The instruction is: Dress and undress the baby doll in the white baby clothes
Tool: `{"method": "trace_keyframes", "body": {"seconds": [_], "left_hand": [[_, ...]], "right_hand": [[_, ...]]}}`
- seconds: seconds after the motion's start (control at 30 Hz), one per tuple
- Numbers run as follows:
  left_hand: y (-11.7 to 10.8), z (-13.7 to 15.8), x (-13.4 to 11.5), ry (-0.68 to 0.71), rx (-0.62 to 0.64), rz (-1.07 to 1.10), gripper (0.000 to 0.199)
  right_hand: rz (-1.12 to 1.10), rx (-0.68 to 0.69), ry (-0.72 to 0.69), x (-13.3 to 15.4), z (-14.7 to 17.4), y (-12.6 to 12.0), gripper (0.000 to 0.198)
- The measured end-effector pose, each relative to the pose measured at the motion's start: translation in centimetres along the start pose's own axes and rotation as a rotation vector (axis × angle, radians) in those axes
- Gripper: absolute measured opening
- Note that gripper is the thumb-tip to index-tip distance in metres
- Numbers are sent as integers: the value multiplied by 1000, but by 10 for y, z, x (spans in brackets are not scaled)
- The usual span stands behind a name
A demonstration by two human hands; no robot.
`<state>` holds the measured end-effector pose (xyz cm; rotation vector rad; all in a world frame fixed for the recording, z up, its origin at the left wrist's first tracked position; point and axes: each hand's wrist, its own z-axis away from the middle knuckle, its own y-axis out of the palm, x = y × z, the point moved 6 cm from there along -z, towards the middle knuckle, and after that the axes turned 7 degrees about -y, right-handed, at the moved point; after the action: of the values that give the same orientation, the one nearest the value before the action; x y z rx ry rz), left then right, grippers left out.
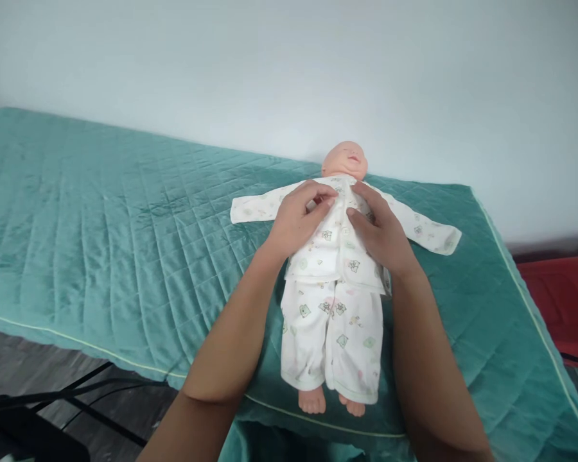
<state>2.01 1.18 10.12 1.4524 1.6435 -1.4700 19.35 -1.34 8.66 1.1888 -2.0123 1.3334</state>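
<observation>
**Two bare hands at the front of a baby doll's printed jacket**

From where I stand, a baby doll (336, 273) lies on its back on a surface draped with a green quilted cover (125, 224). Its head (344, 160) is at the far edge, near the pale wall (221, 70), and its bare feet (313, 402) point toward the person, close to the near edge. It wears a white jacket (325, 256) with small animal prints and matching trousers (306, 333); both sleeves (255, 208) stretch out sideways.

The person's left hand (301, 215) rests on the upper chest, its grip narrow, thumb and forefinger tips close together beside the jacket's front opening. Across the opening, the right hand (379, 228) touches the other side, forefinger near the collar and thumb lower down, with a modest gap between those two tips. I can't tell whether either grip has cloth pinched in it. A small button (345, 230) shows just below the right thumb.

Off to the person's right, beyond the cover's edge, is a red plastic object (553, 308), only partly in view.
</observation>
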Motion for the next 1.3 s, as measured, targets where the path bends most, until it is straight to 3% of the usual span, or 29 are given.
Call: {"method": "trace_keyframes", "body": {"seconds": [0.07, 0.2, 0.33, 0.6, 0.97, 1.1, 1.3], "left_hand": [[4, -4, 1, 87, -51, -72, 27], [23, -17, 0, 179, 71, -110, 38], [31, -26, 4, 124, 157, -129, 44], [30, -28, 13, 80, 126, -179, 44], [30, -30, 17, 104, 118, -133, 44], [19, -34, 43, -2, 58, -249, 49], [-31, -7, 92, -103, -77, -773, 55]], "right_hand": [[7, -15, 21, -4, 0, 0, 51], [25, -7, 34, -7, -2, 2, 58], [47, 9, 1, -11, -3, 4, 61], [91, -18, -35, -27, -14, 6, 55], [-22, -14, -119, -48, -22, 0, 49], [83, -124, -74, -65, -17, -11, 50], [580, -99, 55, -99, 12, -36, 59]]}}
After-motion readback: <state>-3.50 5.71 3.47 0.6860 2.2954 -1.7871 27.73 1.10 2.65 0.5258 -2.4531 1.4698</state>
